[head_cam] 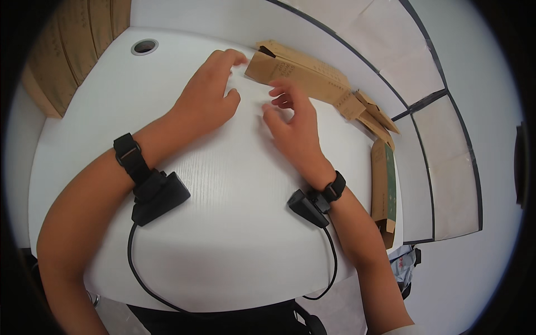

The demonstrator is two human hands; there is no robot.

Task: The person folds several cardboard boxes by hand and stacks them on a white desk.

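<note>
Over the white table, my left hand reaches toward the back with fingers apart and nothing in them. Its fingertips come close to the left end of a brown cardboard box with printed writing; I cannot tell whether they touch it. My right hand is a little lower and to the right, fingers curled but apart, holding nothing. That box lies along the back wall, just above my right fingertips. Each wrist wears a black strap carrying a black device, the left one and the right one, both cabled.
An opened carton and a brown-and-green box line the table's right edge. Large cardboard boxes stand at the far left. A round cable grommet sits near the back corner. A plastic bag is beyond the right edge.
</note>
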